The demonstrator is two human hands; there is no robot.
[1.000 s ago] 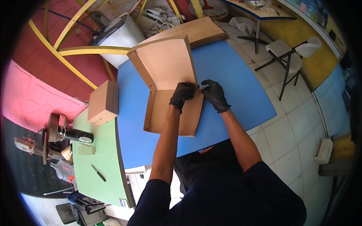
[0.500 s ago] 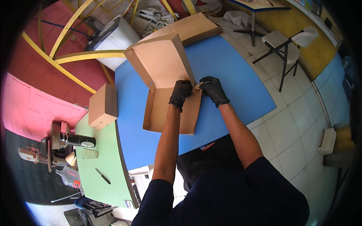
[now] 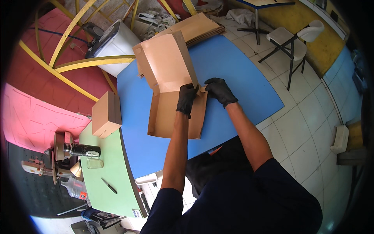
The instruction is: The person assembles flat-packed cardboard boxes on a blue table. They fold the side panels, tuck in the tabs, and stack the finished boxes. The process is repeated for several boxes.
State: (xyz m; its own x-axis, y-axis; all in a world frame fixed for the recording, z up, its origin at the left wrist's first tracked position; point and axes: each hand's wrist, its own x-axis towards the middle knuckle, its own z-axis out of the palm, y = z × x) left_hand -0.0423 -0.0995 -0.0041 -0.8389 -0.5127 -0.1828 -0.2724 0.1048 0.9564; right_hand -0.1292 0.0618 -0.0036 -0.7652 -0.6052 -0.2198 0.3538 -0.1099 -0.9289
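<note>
An open brown cardboard box lies on the blue table, its lid raised and leaning away from me. My left hand, in a black glove, is closed over the box's right wall, close to the lid hinge. Just to the right, my right hand, gloved too, has its fingers closed on a small cardboard flap at the same corner. The fingertips of both hands are partly hidden by the gloves' dark shape.
Flat cardboard sheets are stacked at the table's far edge. A closed cardboard box stands at left on the green table, with a knife, a glass mug and a black bottle. A folding chair stands at right.
The box lid has tilted slightly, and its left side flap now sticks out more. Both hands stay at the same corner; the right has shifted slightly. The whole view has turned a little.
</note>
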